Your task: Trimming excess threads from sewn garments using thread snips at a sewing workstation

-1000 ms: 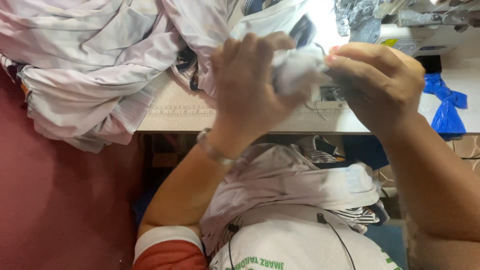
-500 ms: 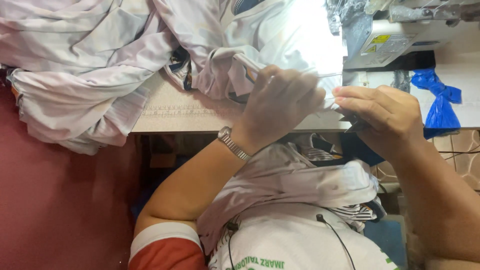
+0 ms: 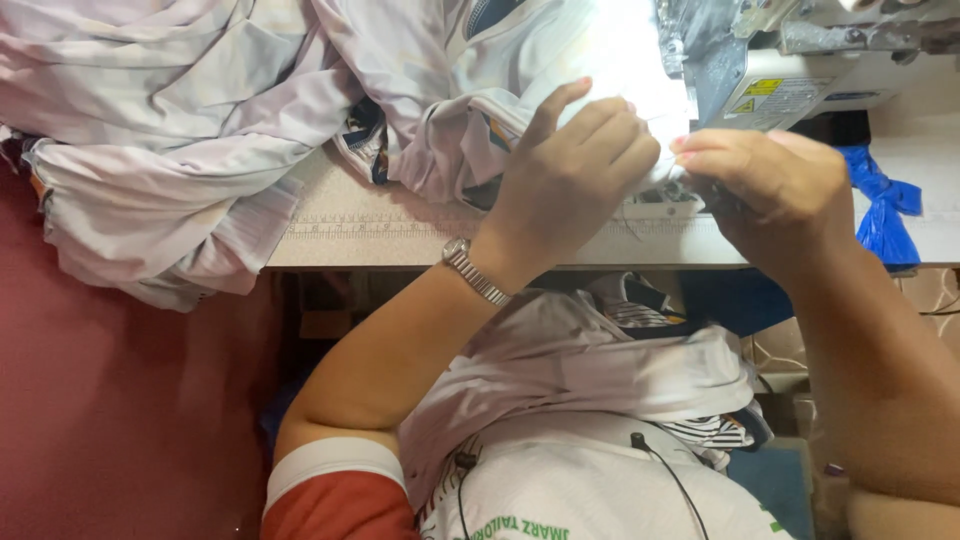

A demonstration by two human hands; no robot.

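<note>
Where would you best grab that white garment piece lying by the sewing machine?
Probably at the folded edge of the white garment piece on the table, coming from the near side: the left hand and right hand already pinch it close to the sewing machine.

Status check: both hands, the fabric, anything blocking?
Left hand and right hand pinch white fabric at the sewing machine. Garment pile crowds table's left. Nothing blocks the hands.

Tailoring workshop; sewing machine [image 3: 800, 60]; heaped garments [image 3: 180, 130]
</note>
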